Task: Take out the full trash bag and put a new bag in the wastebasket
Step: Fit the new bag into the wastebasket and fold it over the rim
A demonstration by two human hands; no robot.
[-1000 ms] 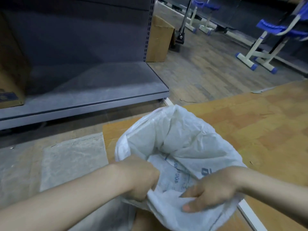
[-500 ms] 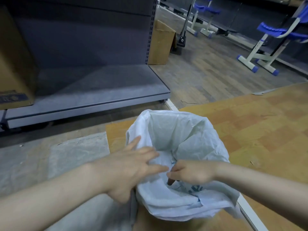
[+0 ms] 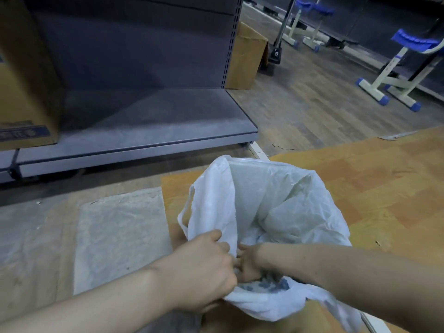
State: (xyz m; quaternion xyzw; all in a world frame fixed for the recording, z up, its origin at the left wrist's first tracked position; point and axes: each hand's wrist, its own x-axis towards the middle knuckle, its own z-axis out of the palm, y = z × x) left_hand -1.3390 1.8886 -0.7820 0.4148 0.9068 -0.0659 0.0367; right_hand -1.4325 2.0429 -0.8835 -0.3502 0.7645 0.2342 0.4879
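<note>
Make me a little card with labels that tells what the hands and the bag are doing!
bag: white plastic trash bag, mouth open, crumpled
left hand: left hand grips the bag's near rim
right hand: right hand reaches inside the bag, fingers curled into the plastic
wastebasket: hidden under the bag, cannot tell
floor beside bag: flat clear plastic sheet
behind: grey metal shelf, cardboard box on it
</note>
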